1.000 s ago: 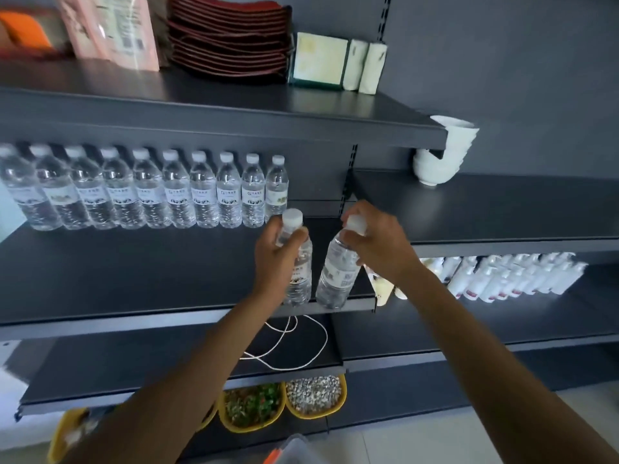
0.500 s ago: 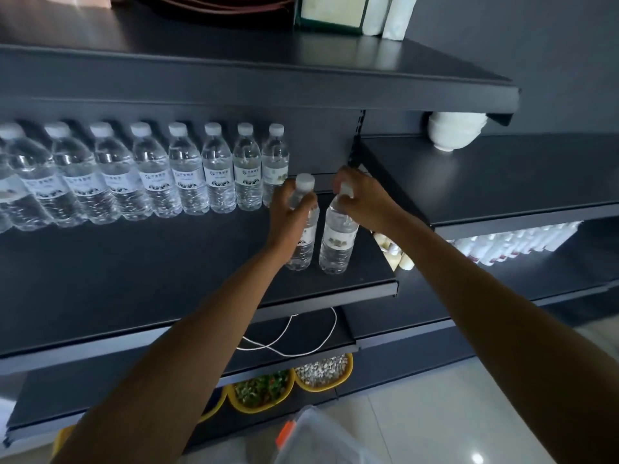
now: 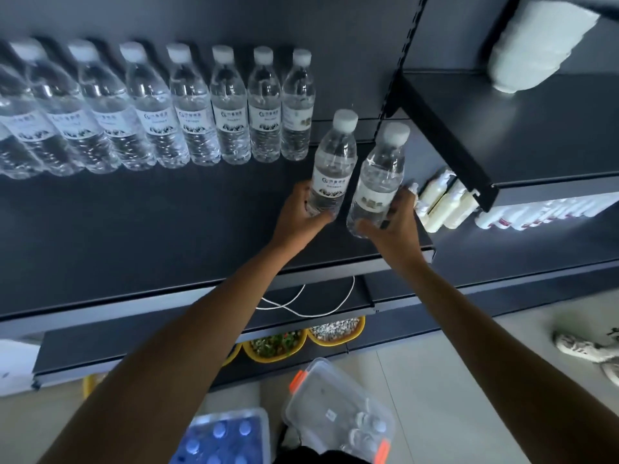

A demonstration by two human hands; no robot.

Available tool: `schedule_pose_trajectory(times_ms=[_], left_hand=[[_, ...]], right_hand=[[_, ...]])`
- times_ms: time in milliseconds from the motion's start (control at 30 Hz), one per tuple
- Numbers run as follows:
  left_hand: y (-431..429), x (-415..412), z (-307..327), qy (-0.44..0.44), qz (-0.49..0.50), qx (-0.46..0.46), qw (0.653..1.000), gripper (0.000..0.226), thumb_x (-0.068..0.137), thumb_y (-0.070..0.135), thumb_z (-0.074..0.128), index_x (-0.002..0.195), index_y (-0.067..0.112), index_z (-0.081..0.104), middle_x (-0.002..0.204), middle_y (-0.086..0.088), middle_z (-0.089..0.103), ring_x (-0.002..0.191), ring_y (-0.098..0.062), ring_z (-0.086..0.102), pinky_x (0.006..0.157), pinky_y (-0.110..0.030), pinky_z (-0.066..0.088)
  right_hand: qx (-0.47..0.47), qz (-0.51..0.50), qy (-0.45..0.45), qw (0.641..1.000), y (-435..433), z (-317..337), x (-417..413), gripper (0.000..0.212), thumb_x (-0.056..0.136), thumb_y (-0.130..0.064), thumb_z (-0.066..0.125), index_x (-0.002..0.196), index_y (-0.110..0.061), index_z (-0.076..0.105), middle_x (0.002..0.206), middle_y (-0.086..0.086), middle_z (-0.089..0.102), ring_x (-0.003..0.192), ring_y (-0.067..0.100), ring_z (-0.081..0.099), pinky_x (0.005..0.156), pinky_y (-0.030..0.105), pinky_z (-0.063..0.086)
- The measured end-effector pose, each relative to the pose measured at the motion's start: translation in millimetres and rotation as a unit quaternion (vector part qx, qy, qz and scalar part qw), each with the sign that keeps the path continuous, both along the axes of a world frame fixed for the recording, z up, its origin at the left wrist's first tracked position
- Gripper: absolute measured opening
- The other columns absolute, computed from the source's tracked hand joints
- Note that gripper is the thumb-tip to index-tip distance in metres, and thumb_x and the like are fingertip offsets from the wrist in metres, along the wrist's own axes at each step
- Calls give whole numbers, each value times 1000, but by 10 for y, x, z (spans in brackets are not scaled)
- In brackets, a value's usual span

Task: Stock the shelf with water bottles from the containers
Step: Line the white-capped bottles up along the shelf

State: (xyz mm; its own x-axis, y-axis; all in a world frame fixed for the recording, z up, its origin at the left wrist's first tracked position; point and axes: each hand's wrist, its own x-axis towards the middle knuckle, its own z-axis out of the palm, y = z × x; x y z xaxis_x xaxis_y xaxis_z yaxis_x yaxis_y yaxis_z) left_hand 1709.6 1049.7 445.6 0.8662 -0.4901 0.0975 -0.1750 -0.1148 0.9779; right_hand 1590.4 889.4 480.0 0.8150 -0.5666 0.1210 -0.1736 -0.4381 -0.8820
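- Dark grey metal shelf [image 3: 134, 229] fills the head view, with a row of clear plastic water bottles with white caps [image 3: 231, 108] standing along its back.
- On the floor below sit a clear plastic container with orange latches [image 3: 335, 406] and a blue-tinted container of capped bottles [image 3: 221, 437].
- Left hand [image 3: 298, 216] wraps its fingers round the lower body of a clear water bottle with a labelled band [image 3: 331, 162].
- Right hand [image 3: 392, 222] grips a second clear water bottle [image 3: 378, 175] the same way, low on the body.
- Both held bottles are close together near the shelf's right front, long axes roughly upright, the right one leaning a little. Whether their bases touch the shelf I cannot tell.
- The row's open right end lies behind and slightly left of the hands. The left hand is nearer to it, so its bottle probably slides back first, kept upright.
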Motion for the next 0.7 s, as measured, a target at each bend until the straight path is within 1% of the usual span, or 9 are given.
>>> schedule_pose_trajectory(times_ms=[133,200,233,267,300,367,467,567,700], left_hand=[[-101,102,-39,8,37,-3,999,67,76,24,84,131,18,44,112,-3,73,98,-14,72,89,-40,58],[-174,166,-41,3,50,3,999,60,78,24,82,126,19,47,109,0,73,96,-11,72,88,-40,59],[-218,204,-37,-1,55,4,998,58,78,23,82,125,19,48,108,2,73,94,-8,72,87,-39,59],[-262,247,-32,-8,62,8,998,57,79,21,82,125,18,49,106,3,73,93,-5,71,85,-38,59],[-306,289,-29,-17,70,15,997,56,79,19,82,125,15,51,106,2,73,94,-6,71,86,-38,59],[-391,368,-17,-45,91,37,994,57,79,19,82,128,9,55,111,-6,71,104,-20,68,94,-46,54],[-524,462,11,-80,139,97,982,63,80,27,79,137,11,56,125,-15,59,119,-32,53,105,-47,44],[-670,559,57,-83,163,122,975,67,84,29,74,145,17,51,137,-15,53,129,-35,46,109,-43,39],[-782,707,94,-56,205,144,967,66,88,30,71,147,14,47,141,-15,54,131,-35,47,108,-45,40]], right_hand=[[-51,-20,21,998,-51,-192,142,63,82,-23,80,135,-16,47,127,3,61,111,13,62,86,23,48],[-40,-15,12,999,-100,-190,242,61,84,-23,77,137,-16,47,121,-4,63,101,-10,61,79,7,47],[-34,-16,9,999,-122,-187,292,60,86,-23,75,138,-17,46,119,-8,63,97,-18,59,75,2,45],[-29,-19,6,999,-140,-191,336,59,87,-23,74,139,-18,45,118,-10,63,95,-19,59,74,1,44],[-24,-23,4,999,-152,-201,379,59,88,-23,72,140,-19,45,119,-11,63,95,-13,61,76,5,45],[-20,-22,0,1000,-168,-206,477,59,90,-19,70,143,-20,43,121,-11,62,104,4,63,84,16,48],[-12,-29,-9,999,-210,-180,654,60,89,-18,71,144,-18,46,122,-7,64,112,14,63,97,34,54],[-35,-61,27,997,-297,-122,847,66,85,-24,73,146,-19,47,135,8,56,125,29,55,107,49,49],[-49,-100,85,990,-325,-57,1138,72,84,-39,72,147,-19,43,134,14,41,129,39,46,107,54,47]])
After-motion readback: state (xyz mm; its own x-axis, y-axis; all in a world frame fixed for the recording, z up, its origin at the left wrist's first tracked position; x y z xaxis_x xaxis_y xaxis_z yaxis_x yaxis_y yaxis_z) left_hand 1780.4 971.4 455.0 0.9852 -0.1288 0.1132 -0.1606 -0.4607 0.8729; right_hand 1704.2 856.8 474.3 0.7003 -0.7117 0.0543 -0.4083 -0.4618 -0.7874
